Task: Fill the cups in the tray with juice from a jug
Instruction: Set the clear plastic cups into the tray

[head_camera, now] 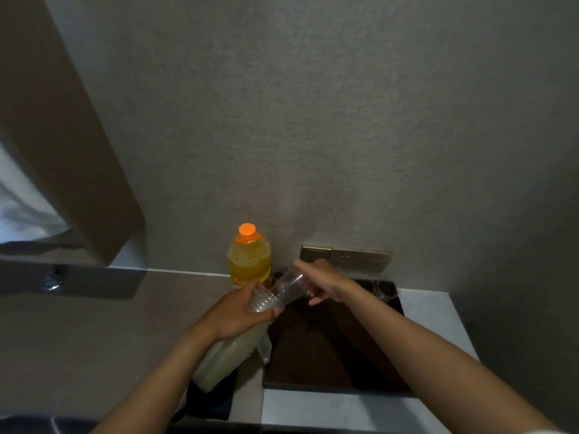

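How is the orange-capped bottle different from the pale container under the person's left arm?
The bottle stands upright by the wall; the pale jug lies partly hidden beneath the left hand. The bottle holds bright orange-yellow drink; the jug's looks cloudy and whitish. Both are see-through and sit left of the dark tray.

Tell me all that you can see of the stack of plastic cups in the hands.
The cup stack is of clear, thin plastic, nested cups lying nearly sideways in the air above the dark tray. The rims point toward the left hand, which grips that ribbed end. The right hand holds the other end, as if to pull a cup off. The cups look empty. Behind stands the orange-capped bottle.
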`<state>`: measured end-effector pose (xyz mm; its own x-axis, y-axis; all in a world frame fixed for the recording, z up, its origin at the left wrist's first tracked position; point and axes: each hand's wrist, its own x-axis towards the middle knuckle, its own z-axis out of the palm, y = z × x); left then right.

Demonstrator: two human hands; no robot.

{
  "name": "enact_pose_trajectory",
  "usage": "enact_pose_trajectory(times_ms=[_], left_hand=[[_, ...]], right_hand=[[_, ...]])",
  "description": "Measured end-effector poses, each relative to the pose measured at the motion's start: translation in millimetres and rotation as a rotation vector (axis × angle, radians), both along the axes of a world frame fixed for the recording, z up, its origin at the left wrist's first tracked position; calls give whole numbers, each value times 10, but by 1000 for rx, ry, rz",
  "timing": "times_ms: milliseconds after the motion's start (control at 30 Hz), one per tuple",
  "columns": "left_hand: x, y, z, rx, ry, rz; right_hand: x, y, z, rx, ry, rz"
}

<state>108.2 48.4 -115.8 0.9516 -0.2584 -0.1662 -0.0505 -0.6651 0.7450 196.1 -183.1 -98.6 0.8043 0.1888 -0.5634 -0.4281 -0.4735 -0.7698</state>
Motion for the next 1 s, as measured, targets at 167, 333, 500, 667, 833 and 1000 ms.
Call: enact_pose_trajectory(times_ms=[167, 333, 500, 667, 833, 1000], left_hand=[[31, 155, -99, -2, 4, 133], [39, 184, -91, -35, 20, 147], [45, 229, -88, -70, 29, 146], [58, 290, -73, -97, 29, 140], [52, 375, -94, -115, 34, 157], [35, 453, -91, -136, 56, 174]], right_hand=[[-15, -111, -212, 2, 19, -228], [-155, -2, -675, -341, -238, -122], [-270, 226, -948, -491, -324, 36], [-249, 400, -1097, -495, -323, 39], [-177, 527, -1294, -515, -339, -7], [-110, 625, -1327, -559, -326, -3]])
